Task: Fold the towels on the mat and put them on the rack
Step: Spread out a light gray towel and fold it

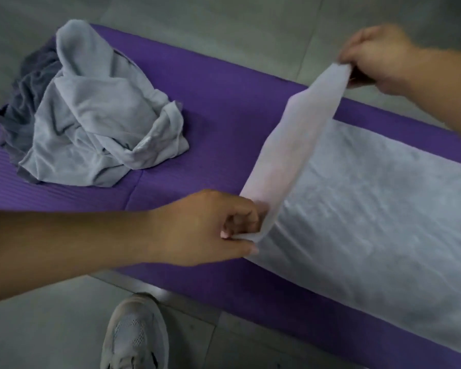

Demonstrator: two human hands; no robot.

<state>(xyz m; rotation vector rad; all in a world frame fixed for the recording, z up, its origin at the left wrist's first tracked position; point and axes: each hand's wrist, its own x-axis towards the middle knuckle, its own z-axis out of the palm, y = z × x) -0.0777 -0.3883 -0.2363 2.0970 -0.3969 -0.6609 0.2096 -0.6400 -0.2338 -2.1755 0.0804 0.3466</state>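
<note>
Pale grey towel (370, 209) lies spread flat along the right part of the purple mat (218, 123), its short left edge lifted clear of the mat. The left hand (218, 230), reaching in low from the left, pinches the near corner between thumb and curled fingers. The right hand (378, 57), raised higher and farther off, grips the far corner. A crumpled heap of towels (96, 115), seemingly with a darker one beneath, sits on the mat's left end. A pale shoe (136, 334) stands on the tiled floor (37, 328).
</note>
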